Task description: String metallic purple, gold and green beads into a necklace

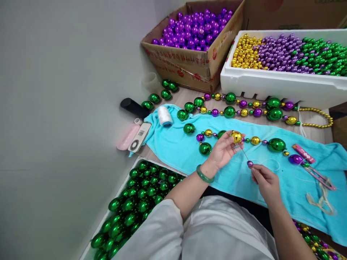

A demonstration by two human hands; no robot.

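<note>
we saw left hand (222, 151) pinching a large gold bead (236, 137) between thumb and fingers, over the turquoise towel (233, 182). right hand (268, 182) pinched a small purple bead (249, 164) at its fingertips, lower and to the right. thin needle or taut thread (245, 155) (we couldn't tell which) slanted between those two beads. row of mixed beads (255, 140) lay on the towel; white thread spool (164, 116) sat near its left end, styrofoam box (271, 80) behind.
</note>
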